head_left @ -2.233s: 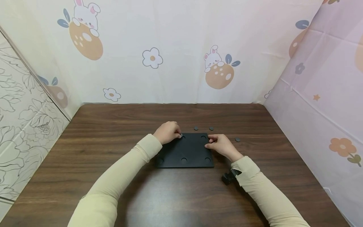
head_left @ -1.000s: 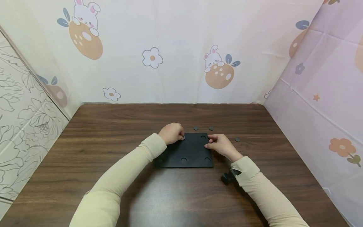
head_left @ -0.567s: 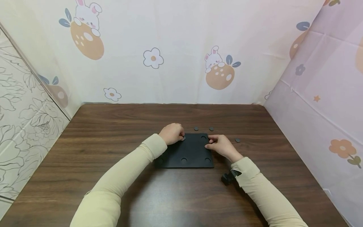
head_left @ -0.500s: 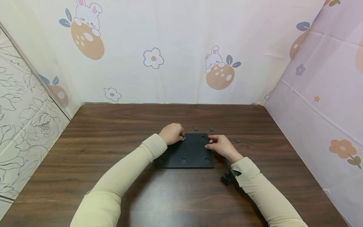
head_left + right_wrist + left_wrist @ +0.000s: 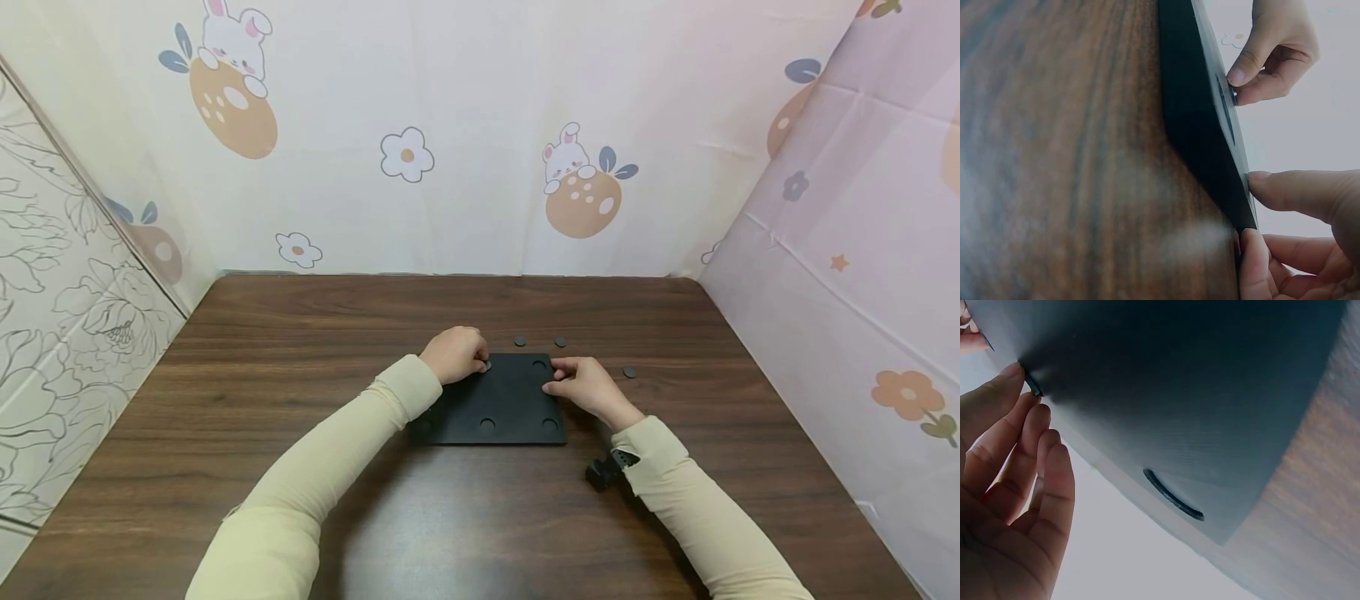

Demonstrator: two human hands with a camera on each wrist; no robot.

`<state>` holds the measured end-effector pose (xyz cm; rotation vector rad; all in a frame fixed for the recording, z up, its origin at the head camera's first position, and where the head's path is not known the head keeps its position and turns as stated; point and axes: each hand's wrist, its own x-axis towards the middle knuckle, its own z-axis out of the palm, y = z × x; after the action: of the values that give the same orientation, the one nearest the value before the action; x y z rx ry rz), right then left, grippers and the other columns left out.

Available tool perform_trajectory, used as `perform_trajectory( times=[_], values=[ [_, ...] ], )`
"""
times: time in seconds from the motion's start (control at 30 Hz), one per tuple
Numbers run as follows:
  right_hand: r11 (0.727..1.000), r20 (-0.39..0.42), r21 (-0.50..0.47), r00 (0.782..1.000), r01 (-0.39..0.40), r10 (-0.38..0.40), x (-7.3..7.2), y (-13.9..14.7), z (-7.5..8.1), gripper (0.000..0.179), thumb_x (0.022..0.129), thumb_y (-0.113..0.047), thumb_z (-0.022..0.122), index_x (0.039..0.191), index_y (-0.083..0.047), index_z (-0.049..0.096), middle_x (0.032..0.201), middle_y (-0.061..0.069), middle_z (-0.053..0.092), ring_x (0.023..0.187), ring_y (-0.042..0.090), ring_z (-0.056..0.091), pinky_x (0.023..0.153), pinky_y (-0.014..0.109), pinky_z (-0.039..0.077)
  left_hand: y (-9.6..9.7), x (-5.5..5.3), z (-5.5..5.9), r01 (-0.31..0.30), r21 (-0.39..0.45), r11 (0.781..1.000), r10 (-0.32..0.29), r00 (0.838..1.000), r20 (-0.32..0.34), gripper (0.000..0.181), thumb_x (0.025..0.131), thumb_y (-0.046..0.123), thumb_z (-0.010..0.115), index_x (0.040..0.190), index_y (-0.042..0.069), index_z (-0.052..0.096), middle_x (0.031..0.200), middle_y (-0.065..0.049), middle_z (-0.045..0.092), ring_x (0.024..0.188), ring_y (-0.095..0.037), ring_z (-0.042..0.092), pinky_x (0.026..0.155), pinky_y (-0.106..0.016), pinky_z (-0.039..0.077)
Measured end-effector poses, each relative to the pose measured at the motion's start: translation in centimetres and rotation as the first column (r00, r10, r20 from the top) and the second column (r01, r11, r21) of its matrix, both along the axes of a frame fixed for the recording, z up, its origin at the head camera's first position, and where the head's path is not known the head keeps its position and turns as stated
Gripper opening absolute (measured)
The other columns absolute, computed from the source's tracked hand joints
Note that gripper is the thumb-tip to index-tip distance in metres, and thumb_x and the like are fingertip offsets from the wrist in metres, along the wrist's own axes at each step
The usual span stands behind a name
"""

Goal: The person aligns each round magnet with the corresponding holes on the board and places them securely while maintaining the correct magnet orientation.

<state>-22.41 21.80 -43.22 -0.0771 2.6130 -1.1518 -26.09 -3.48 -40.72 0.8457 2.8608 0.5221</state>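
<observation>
On the wood-grain desk (image 5: 315,333) lies the black board (image 5: 517,396), judged unfinished: my left hand (image 5: 453,354) pinches a disc (image 5: 488,366) near its far edge, my right hand (image 5: 588,387) grips its right edge, four visible recesses (image 5: 487,426) appear unfilled, and three loose discs (image 5: 520,342) lie off it.

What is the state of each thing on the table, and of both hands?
Board: lying on the table.
Near middle recess: looks empty.
Near right recess: looks empty.
Disc: pinched at the board's far edge; whether seated, unclear.
Three loose discs: lying on the table.
Left hand: pinching the disc.
Right hand: gripping the board's right edge.
</observation>
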Motion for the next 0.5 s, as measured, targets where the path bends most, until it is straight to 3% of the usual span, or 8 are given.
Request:
perform_trajectory(
  times=[0.5],
  values=[
    [1.0,0.009,-0.009,1.0,-0.003,0.003,0.03,0.09,0.01,0.06,0.09,-0.019,0.07,0.143,-0.001,0.048,0.107,0.01,0.06,0.092,0.021,0.056,0.078,0.031,0.046,-0.04,0.03,-0.12,0.0,0.0,1.0,0.0,1.0,0.0,0.008,0.089,0.017,0.072,0.091,0.013,0.079,0.095,-0.003,0.071,0.077,-0.012,0.059,0.072,-0.028,0.053]
  ],
)
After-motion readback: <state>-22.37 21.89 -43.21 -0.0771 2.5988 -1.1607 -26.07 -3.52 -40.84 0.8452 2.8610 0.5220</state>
